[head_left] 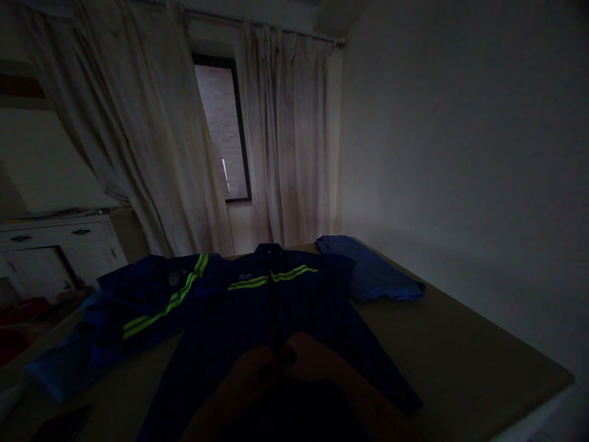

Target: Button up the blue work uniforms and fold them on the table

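Note:
A dark blue work jacket (304, 301) with yellow-green stripes across the chest lies spread out, its collar pointing away from me and its sleeves out to both sides. My left hand (258, 367) and my right hand (307, 356) are close together over the middle of its front. Fingers on both hands are curled in, gripping the jacket's front edges along the centre opening. The light is dim, and shadow hides the fingertips and whatever fastening lies between them.
Another dark blue garment (151, 291) with yellow-green stripes lies to the left, over a lighter blue cloth (59, 371). Folded blue clothing (372, 270) rests at the table's (469, 362) back right. A dark flat object (62, 423) lies front left. A wall borders the right side.

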The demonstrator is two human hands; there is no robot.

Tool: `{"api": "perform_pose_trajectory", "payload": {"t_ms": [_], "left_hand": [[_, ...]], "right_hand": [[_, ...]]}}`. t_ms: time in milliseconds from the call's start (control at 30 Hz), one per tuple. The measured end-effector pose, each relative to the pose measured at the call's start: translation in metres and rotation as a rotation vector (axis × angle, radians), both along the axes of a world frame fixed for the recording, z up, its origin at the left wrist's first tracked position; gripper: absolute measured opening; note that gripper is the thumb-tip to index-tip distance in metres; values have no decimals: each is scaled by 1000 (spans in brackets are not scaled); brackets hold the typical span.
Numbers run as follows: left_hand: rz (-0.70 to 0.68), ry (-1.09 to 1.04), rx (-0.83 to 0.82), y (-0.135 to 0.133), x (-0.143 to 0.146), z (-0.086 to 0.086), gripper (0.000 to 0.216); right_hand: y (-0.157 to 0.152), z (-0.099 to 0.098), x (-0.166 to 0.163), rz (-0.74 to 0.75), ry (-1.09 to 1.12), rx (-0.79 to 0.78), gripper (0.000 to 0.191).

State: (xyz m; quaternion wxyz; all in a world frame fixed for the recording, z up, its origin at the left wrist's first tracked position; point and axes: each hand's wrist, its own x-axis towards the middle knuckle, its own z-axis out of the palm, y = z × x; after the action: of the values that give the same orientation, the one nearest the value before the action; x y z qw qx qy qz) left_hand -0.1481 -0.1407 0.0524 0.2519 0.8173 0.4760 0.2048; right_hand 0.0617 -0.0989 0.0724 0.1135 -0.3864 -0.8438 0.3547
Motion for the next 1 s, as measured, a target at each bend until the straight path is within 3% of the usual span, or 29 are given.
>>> {"api": "perform_pose_trajectory", "payload": {"t_ms": [367, 567, 700, 867, 1000], "left_hand": [[61, 83, -11, 2, -1, -7, 11], [63, 88, -27, 5, -1, -7, 17], [74, 20, -103, 3, -7, -6, 14], [104, -38, -165, 2, -8, -5, 31], [56, -55, -210, 3, -8, -1, 27]], "right_hand": [[12, -19, -1, 62, 148, 32, 21], [5, -12, 1, 50, 166, -55, 23], [2, -4, 0, 33, 91, -26, 21], [-1, -3, -1, 26, 49, 40, 25], [-3, -2, -3, 19, 8, 72, 25]]}}
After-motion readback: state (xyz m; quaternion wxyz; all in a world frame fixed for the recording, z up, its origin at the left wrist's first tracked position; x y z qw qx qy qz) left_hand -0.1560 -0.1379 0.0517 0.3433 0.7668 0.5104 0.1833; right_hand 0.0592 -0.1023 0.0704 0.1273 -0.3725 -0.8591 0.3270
